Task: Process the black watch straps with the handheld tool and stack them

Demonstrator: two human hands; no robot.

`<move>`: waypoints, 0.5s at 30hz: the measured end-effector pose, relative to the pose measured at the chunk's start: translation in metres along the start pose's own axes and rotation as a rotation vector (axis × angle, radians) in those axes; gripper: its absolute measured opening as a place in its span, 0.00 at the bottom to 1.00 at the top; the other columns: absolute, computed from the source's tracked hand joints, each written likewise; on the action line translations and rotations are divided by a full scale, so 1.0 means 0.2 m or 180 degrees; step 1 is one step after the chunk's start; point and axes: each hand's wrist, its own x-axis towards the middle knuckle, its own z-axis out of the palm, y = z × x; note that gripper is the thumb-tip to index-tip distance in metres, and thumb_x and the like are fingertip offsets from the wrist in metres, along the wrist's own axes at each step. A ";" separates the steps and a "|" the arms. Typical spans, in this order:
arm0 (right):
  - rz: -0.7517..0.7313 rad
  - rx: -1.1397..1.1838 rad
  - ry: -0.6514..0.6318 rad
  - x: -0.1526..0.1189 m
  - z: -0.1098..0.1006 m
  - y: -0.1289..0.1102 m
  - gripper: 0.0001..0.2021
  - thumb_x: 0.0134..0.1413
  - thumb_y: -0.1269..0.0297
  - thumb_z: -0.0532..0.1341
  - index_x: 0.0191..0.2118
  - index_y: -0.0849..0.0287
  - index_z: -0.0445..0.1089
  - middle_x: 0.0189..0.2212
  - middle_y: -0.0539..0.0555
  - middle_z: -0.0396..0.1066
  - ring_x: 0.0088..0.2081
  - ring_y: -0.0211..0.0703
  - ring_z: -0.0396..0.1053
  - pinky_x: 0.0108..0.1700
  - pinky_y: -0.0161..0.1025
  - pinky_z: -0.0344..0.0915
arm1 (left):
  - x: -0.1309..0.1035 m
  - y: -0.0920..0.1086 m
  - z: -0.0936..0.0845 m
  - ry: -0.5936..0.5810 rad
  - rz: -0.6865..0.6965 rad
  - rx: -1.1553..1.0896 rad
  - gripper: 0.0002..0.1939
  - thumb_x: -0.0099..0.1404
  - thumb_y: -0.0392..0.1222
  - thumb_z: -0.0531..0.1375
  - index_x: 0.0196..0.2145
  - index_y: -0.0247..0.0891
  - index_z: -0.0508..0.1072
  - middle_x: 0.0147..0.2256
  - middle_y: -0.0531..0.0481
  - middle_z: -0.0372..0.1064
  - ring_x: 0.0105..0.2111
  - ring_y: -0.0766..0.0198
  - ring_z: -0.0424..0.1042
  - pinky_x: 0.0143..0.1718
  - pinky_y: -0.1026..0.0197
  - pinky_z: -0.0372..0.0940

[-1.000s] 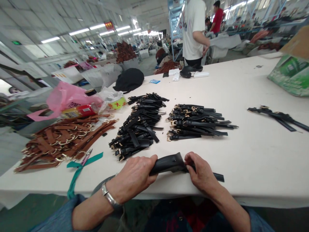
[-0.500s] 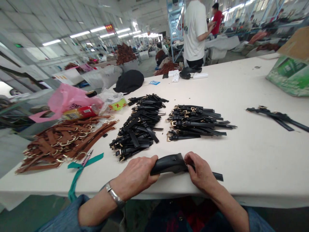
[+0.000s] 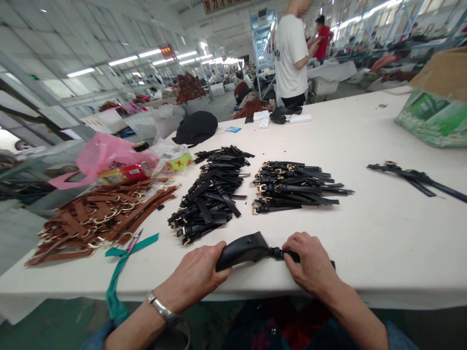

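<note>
Near the front edge of the table, my left hand (image 3: 199, 270) is closed on the left end of a wide, curved black leather-like piece (image 3: 242, 252). From that piece's right end runs a narrow black strap (image 3: 276, 252) with what looks like a small buckle at the joint. My right hand (image 3: 310, 257) pinches this strap, its thumb and fingers covering part of it. The strap's tip shows beyond the right hand. Just behind lie two piles of black buckled straps, a left pile (image 3: 209, 194) and a right pile (image 3: 292, 184), their buckles gold-coloured.
Brown straps (image 3: 91, 214) with metal rings lie at left, beside scissors (image 3: 134, 240) with a green ribbon (image 3: 117, 272). Behind them are a pink bag (image 3: 109, 155) and a black cap (image 3: 197, 127). More black straps (image 3: 404, 172) and a green bag (image 3: 430, 119) are at right.
My left hand has moved slightly left with the curved piece. My right hand has slid right along the strap, uncovering the joint between the two. The view has tilted up a little.
</note>
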 end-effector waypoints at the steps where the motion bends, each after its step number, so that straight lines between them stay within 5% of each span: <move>1: 0.0009 -0.0106 -0.0064 -0.01 0.00 0.00 0.04 0.46 0.71 0.58 0.30 0.56 0.69 0.31 0.52 0.66 0.37 0.45 0.61 0.40 0.42 0.55 | 0.00 0.00 0.00 -0.0002 -0.0009 -0.0015 0.08 0.56 0.45 0.54 0.35 0.43 0.65 0.29 0.51 0.69 0.31 0.60 0.69 0.30 0.64 0.57; 15: -0.0158 -0.0362 -0.0221 -0.01 0.04 -0.02 0.06 0.51 0.64 0.60 0.37 0.52 0.70 0.32 0.52 0.64 0.37 0.44 0.59 0.38 0.40 0.54 | 0.00 0.00 -0.02 -0.0015 -0.0126 -0.0058 0.09 0.58 0.47 0.54 0.36 0.43 0.65 0.29 0.51 0.70 0.30 0.60 0.70 0.29 0.64 0.57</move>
